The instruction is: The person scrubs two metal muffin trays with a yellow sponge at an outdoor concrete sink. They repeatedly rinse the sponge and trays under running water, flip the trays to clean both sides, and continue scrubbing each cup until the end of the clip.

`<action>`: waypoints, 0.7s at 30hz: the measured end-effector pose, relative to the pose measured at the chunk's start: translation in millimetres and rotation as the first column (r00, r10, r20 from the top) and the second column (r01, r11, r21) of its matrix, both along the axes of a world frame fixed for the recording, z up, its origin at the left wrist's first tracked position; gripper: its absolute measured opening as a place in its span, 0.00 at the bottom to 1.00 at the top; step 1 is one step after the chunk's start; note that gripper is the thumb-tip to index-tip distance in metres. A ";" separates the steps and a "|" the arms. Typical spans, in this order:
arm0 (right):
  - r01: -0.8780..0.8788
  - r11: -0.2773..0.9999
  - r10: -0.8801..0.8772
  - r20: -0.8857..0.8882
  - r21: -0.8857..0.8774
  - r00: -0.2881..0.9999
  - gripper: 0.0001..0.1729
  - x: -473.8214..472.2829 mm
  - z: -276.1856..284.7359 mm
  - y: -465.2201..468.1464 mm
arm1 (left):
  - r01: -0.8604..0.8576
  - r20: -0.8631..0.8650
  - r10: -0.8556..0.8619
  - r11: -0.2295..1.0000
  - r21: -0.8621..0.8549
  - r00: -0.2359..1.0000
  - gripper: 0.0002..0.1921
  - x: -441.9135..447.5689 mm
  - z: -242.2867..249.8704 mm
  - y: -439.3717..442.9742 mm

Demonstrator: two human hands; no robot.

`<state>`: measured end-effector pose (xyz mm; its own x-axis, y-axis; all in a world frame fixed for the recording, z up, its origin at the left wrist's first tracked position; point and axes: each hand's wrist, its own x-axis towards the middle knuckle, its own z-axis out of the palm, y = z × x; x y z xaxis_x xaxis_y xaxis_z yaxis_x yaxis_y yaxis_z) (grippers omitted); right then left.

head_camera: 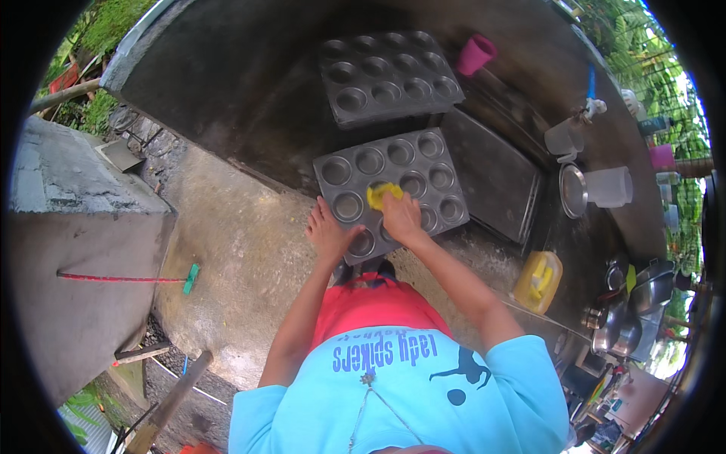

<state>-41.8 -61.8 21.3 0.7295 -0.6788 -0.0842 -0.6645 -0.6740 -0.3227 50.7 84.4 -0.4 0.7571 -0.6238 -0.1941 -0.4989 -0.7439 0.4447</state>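
Observation:
A dark metal muffin tin (pixel 391 165) with several round cups lies before me at the counter's near edge, slightly turned. My right hand (pixel 401 217) presses a yellow sponge or cloth (pixel 383 196) into one of its middle cups. At the tin's near left corner rests my left hand (pixel 329 231), fingers spread along the side edge and the thumb over the rim by a corner cup. Beyond it, a stack of similar muffin tins (pixel 390 81) sits on the dark counter.
A pink cup (pixel 475 55) stands behind the stack. Right of the tins are a dark rectangular tray (pixel 490 170), a clear pitcher (pixel 564 137), a plastic container (pixel 608 186), a round metal lid (pixel 573 190) and a cut yellow jug (pixel 538 282). Metal pots (pixel 621 329) stand farther right.

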 end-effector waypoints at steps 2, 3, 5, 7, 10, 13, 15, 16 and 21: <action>-0.110 0.992 0.114 0.077 -0.056 0.990 0.12 -5.5 -3.6 6.4 | 0.031 -0.030 -0.029 0.997 0.074 0.999 0.60 -1.3 -0.3 6.5; -0.117 0.992 0.117 -0.006 -0.040 0.993 0.13 -6.4 -5.4 8.2 | 0.030 -0.033 -0.029 0.999 0.033 0.999 0.60 -2.7 -0.8 8.3; -0.221 0.975 0.219 -0.079 -0.023 0.973 0.15 -2.8 -8.0 6.6 | 0.018 -0.055 -0.017 1.000 0.012 0.998 0.59 -4.3 -2.2 10.0; -0.148 0.987 0.141 -0.103 -0.063 0.985 0.12 1.4 -9.9 2.9 | 0.012 -0.043 -0.012 1.000 0.009 0.999 0.58 -5.4 -4.8 10.2; -0.005 0.996 0.013 0.092 -0.094 0.996 0.09 4.2 -11.0 3.1 | 0.021 -0.071 -0.022 1.000 -0.010 0.997 0.56 -6.4 -8.0 11.8; 0.074 0.992 -0.093 0.199 0.102 0.976 0.08 8.3 -12.0 20.1 | 0.020 -0.061 -0.021 0.999 -0.030 0.998 0.55 -5.5 -10.4 14.1; 0.079 0.982 -0.126 0.280 0.173 0.952 0.09 13.3 -12.3 36.3 | 0.019 -0.065 -0.022 0.999 -0.036 0.998 0.55 -5.4 -13.2 14.4; 0.032 0.979 -0.067 0.169 0.202 0.983 0.09 17.2 -11.3 44.5 | 0.020 -0.069 -0.022 0.999 -0.036 0.997 0.54 -5.4 -14.7 14.3; -0.166 0.986 0.162 0.116 0.029 0.980 0.14 41.3 1.5 55.7 | 0.020 -0.020 -0.021 1.000 -0.023 1.000 0.51 -5.3 -23.7 14.3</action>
